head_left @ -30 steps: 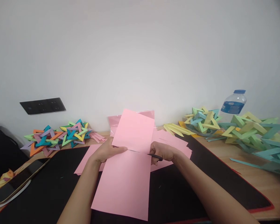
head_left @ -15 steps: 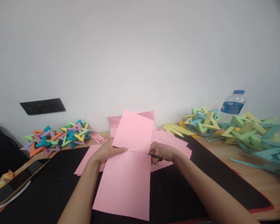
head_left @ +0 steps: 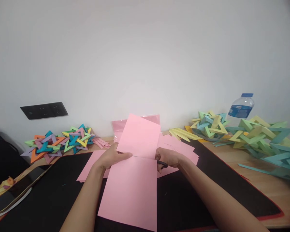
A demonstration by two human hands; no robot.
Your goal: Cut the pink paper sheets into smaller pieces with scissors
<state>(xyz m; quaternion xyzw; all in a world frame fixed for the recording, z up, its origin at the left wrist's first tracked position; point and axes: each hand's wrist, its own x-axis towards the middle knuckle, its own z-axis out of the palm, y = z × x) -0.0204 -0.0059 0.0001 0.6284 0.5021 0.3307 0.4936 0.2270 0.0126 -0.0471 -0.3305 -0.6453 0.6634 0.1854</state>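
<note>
A pink sheet (head_left: 131, 190) hangs upright in front of me, with a slit running across it from the right edge toward my left thumb; its upper part (head_left: 140, 135) leans slightly back. My left hand (head_left: 113, 156) pinches the sheet's left edge at the level of the slit. At the right edge my right hand (head_left: 168, 158) is closed round scissors (head_left: 162, 163); a dark handle shows below the fingers, and the blades are mostly hidden by the paper. More pink sheets (head_left: 90, 165) lie on the black mat (head_left: 186, 196) behind, on both sides.
Multicoloured paper stars (head_left: 47, 145) and pink strips (head_left: 101, 142) lie at the left, near a phone (head_left: 19, 187). Yellow strips (head_left: 183, 134), green and yellow stars (head_left: 258, 133) and a water bottle (head_left: 241, 108) are at the right. A wall (head_left: 145, 58) stands behind.
The lower part of the pink sheet has swung slightly right and down. The scissors' handle has shifted a little, and my left hand has barely moved.
</note>
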